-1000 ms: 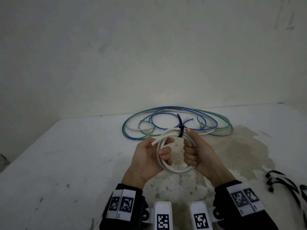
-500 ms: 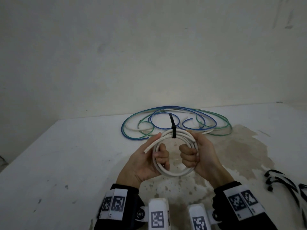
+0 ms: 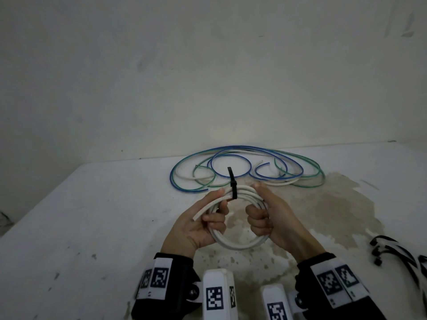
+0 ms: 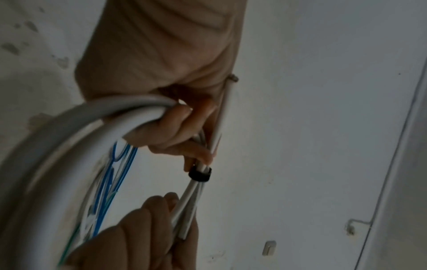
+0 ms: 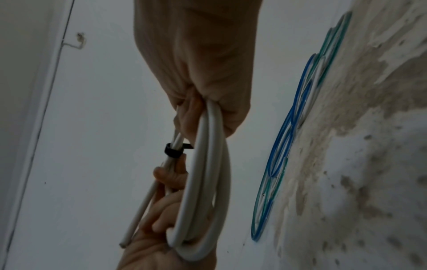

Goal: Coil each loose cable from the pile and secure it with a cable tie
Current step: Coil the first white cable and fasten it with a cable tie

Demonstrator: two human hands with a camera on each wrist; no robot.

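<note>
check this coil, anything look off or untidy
One cut end of the white coil pokes out loose past the left hand, outside the black cable tie, whose tail stands untrimmed.

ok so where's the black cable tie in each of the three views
Head: black cable tie at centre, on top of the white cable coil, tail pointing up.
Left wrist: cable tie at centre, between the two hands.
Right wrist: cable tie left of centre, below the right hand.
Shared landmark: the blue and green cable pile on the table.
</note>
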